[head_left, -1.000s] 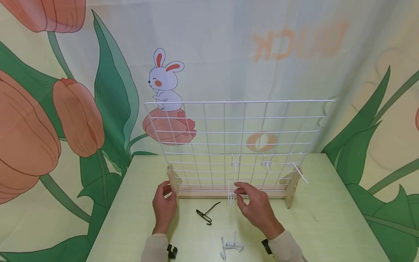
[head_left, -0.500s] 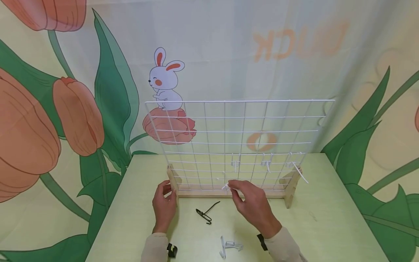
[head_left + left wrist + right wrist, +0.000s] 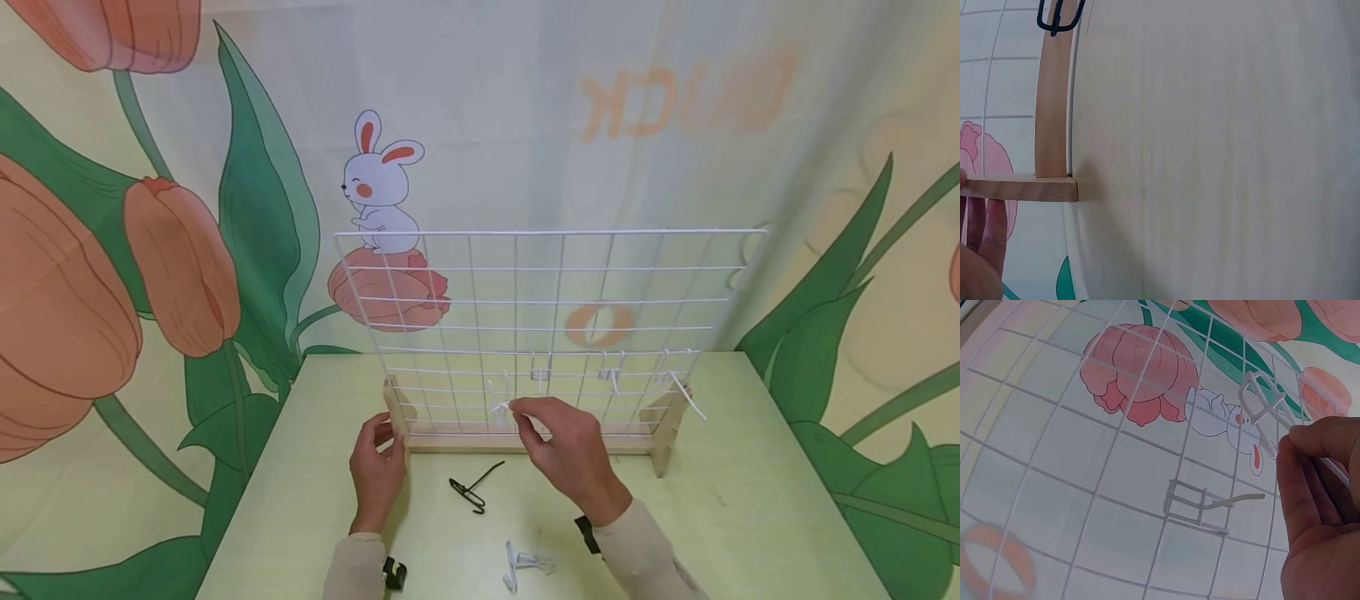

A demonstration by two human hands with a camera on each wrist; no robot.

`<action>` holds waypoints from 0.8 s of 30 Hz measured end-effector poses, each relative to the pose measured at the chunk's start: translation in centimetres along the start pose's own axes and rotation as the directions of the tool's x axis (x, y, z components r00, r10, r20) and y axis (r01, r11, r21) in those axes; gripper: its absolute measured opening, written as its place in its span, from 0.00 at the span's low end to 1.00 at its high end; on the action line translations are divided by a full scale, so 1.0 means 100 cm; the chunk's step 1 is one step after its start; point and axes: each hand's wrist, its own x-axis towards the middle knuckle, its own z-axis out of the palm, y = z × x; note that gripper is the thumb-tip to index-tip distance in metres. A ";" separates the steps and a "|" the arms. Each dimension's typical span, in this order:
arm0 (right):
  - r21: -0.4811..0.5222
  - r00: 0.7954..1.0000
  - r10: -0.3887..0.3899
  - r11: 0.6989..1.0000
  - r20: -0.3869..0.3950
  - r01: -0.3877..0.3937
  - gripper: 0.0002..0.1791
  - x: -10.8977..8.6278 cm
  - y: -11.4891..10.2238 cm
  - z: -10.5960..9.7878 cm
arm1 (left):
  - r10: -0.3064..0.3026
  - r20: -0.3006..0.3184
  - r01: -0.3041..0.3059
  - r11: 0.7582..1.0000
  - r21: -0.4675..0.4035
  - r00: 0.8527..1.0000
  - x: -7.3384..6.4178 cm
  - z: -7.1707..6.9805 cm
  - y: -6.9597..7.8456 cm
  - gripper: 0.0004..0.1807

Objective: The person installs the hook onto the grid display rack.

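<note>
A white wire grid panel (image 3: 551, 232) stands upright in a wooden base. My left hand (image 3: 377, 475) holds the base's left wooden foot (image 3: 396, 421); the left wrist view catches fingers against one side of that foot (image 3: 1035, 189). Between thumb and fingertips, my right hand (image 3: 566, 446) pinches a white wire hook (image 3: 501, 412) in front of the lower grid. Up close in the right wrist view, this hook (image 3: 1263, 403) is tilted, its prong running into the fingers; whether it touches the grid I cannot tell. Another white hook (image 3: 1200, 503) hangs on the grid nearby.
Along one grid wire to the right hang a white hook (image 3: 540, 375), a second hook (image 3: 611, 375) and a third hook (image 3: 678, 383). A black wire hook (image 3: 467, 495) lies on the table (image 3: 285, 517), with loose white hooks (image 3: 512, 567) nearer the front.
My right hand has moved left and upward with the white hook, whose two end wires now point up. My left hand stays at the wooden foot.
</note>
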 end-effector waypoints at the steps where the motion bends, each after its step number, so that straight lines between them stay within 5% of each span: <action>1: 0.003 1.000 -0.011 1.000 -0.004 0.011 0.15 0.002 0.000 0.001 | 0.003 -0.001 -0.003 1.000 0.003 1.000 0.000 0.000 -0.001 0.22; 8: 0.020 0.997 -0.073 0.997 -0.026 0.074 0.18 0.014 0.003 0.006 | 0.007 -0.007 -0.007 1.000 0.003 1.000 0.000 0.001 -0.002 0.23; 24: -0.007 0.998 -0.068 0.998 -0.020 0.068 0.13 0.038 0.004 0.016 | -0.007 -0.006 0.007 1.000 -0.003 1.000 0.001 0.000 -0.001 0.23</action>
